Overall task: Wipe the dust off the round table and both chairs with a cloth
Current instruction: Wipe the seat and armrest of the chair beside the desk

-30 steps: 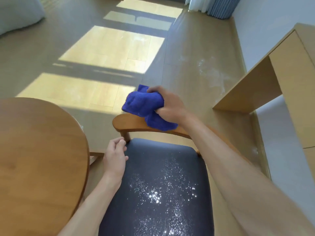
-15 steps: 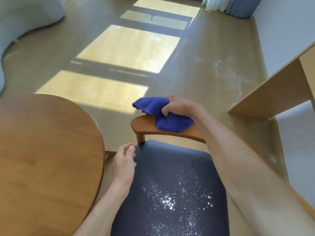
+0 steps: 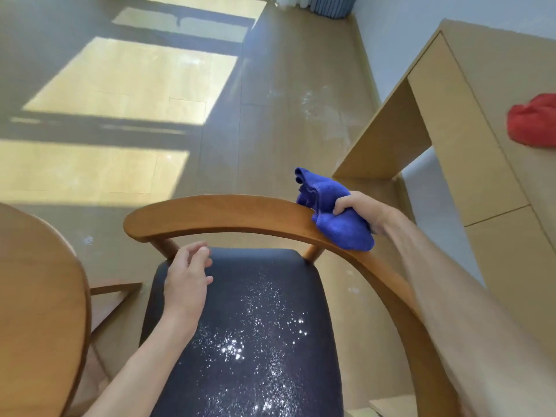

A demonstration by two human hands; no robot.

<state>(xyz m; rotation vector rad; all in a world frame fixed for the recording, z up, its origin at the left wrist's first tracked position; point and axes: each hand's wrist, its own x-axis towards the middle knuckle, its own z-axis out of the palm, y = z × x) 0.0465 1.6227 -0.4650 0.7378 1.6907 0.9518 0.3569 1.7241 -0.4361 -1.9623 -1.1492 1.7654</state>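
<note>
Floor (image 3: 285, 85) of pale wood planks fills the upper part of the view, with bright sun patches on the left and faint white smears near the right wall. Light wood desk (image 3: 469, 139) stands along the right side, and a red cloth (image 3: 532, 121) lies on its top at the frame edge. Round table (image 3: 36, 296), brown wood, takes the lower left corner, just beside the chair. Chair (image 3: 210, 215) sits centre, with a curved wooden backrest rail sweeping from the left round to the lower right. Its dark seat cushion (image 3: 240, 341) carries a scatter of white dust (image 3: 240, 347), thickest in the middle toward the front. Blue cloth (image 3: 337, 215) is bunched up and lies on the right part of the backrest rail, draped over the top edge, one loose corner sticking up.

Right hand (image 3: 361, 209) grips the blue cloth from the right, fingers curled into the bundle, pressing it against the rail; the forearm runs down to the lower right corner. Left hand (image 3: 186, 281) is above the back left corner of the seat cushion, fingers loosely bent and slightly spread, holding nothing; cannot tell whether it touches the cushion. Hands are well apart, one at each end of the backrest. Blue curtain (image 3: 331, 4) shows only a sliver at the top edge.
</note>
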